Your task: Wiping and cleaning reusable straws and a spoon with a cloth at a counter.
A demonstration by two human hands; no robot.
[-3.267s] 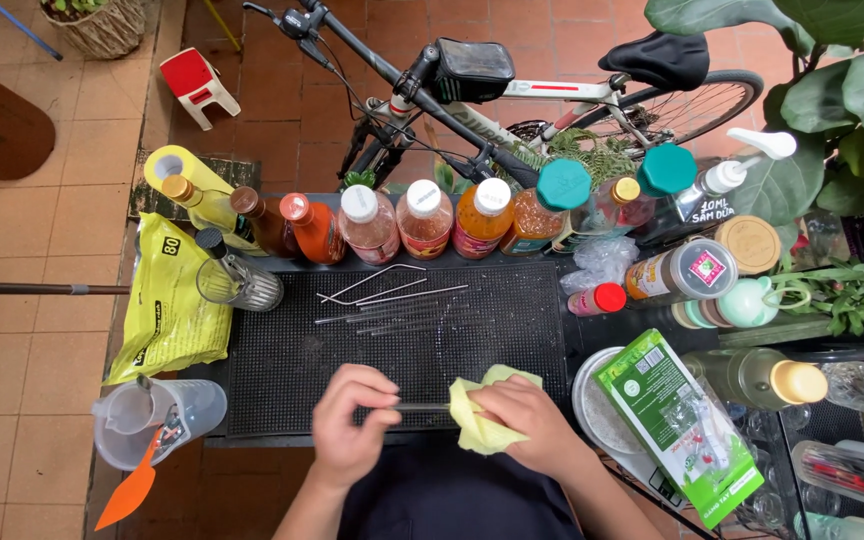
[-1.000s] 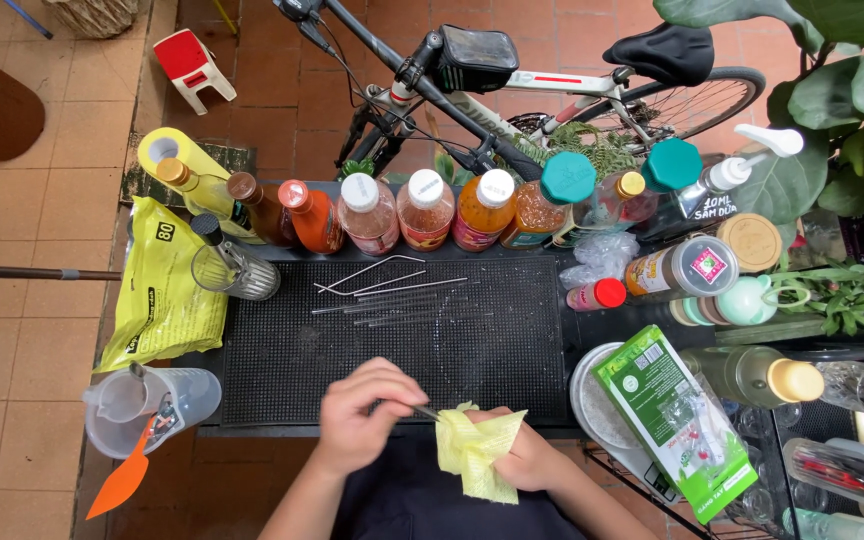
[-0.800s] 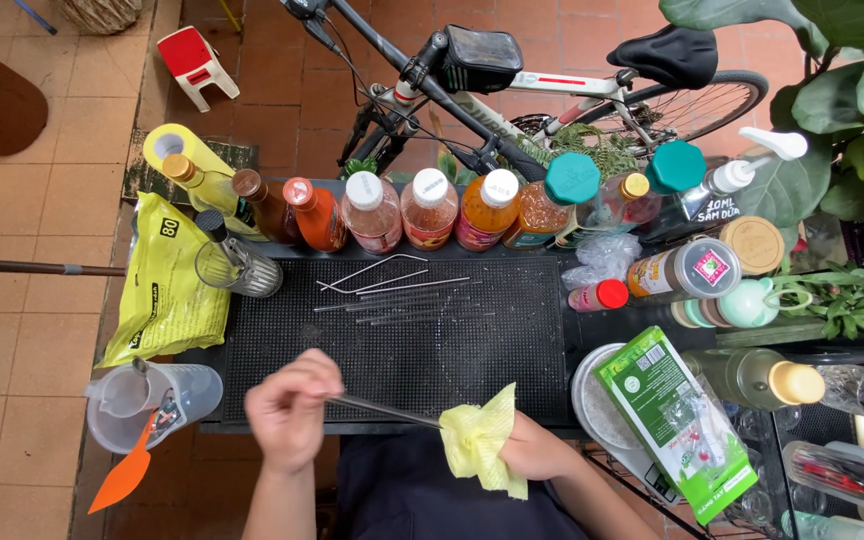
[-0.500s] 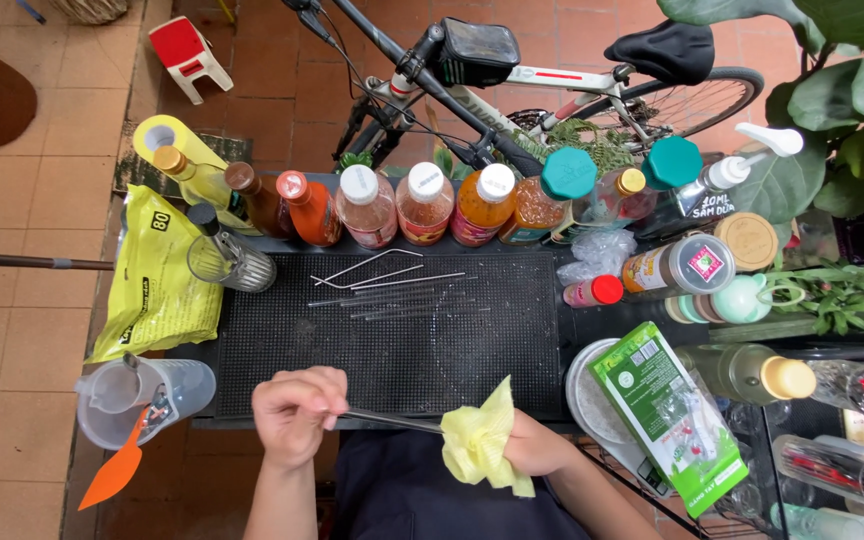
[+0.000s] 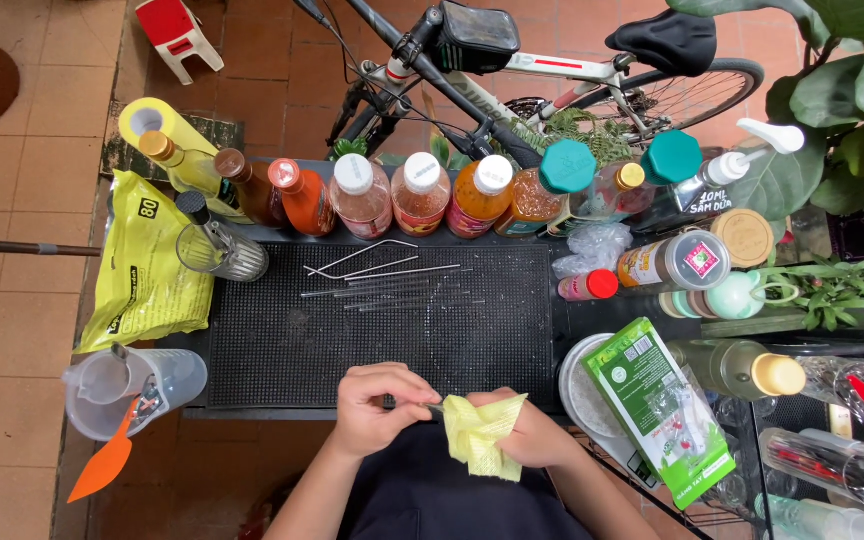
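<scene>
My left hand [image 5: 380, 408] pinches the end of a thin metal straw [image 5: 432, 407] at the near edge of the black rubber mat [image 5: 282, 350]. My right hand [image 5: 532, 435] grips a yellow cloth [image 5: 480, 435] wrapped around the straw, so most of the straw is hidden. The two hands are almost touching. Several more metal straws [image 5: 392, 283] lie in a loose row at the far side of the mat.
A row of capped bottles [image 5: 422, 195] lines the back, with a bicycle [image 5: 552, 70] behind. A yellow bag [image 5: 142, 265] and a glass jar [image 5: 217, 250] lie left. A plastic measuring jug [image 5: 132, 385] with an orange spatula sits front left, a green box [image 5: 657, 410] right.
My left hand had pulled the straw out leftward from the cloth; now it has come back right, and most of the straw is inside the cloth again.
</scene>
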